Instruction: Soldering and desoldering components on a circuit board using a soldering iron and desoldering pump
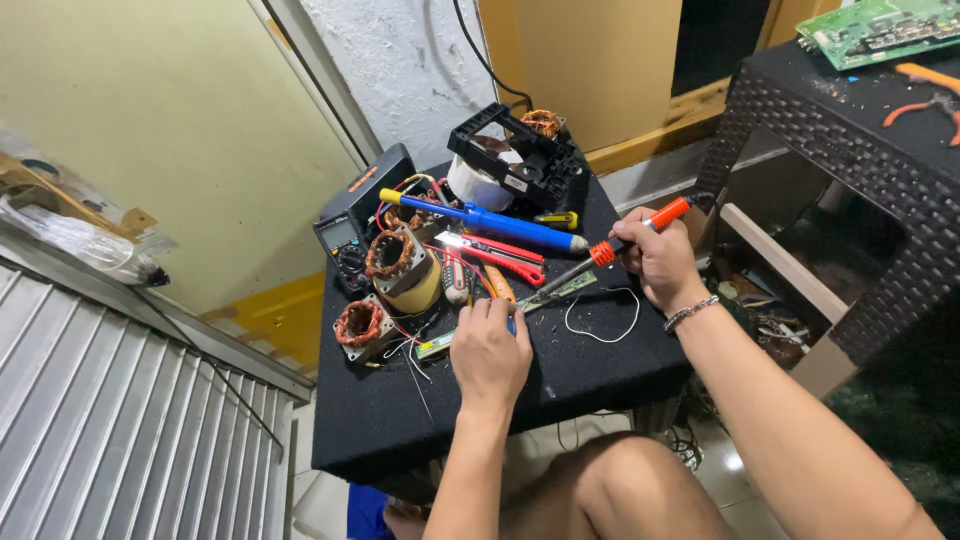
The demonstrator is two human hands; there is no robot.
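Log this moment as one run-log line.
right hand: holds soldering iron | left hand: on circuit board strip | surface: black table

Small black-topped table (560, 375) — motor windings (360, 323), multimeter (345, 240), blue desoldering pump (500, 222), white wire loop (600, 318).

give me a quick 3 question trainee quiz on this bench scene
1. True or false: the right hand holds the soldering iron.
2. What does the left hand rest on? A) meter B) circuit strip C) pliers
3. Fill in: the blue pump lies ___ the red cutter, seen from the person.

Key: 1 true. 2 B, the circuit strip. 3 beyond.
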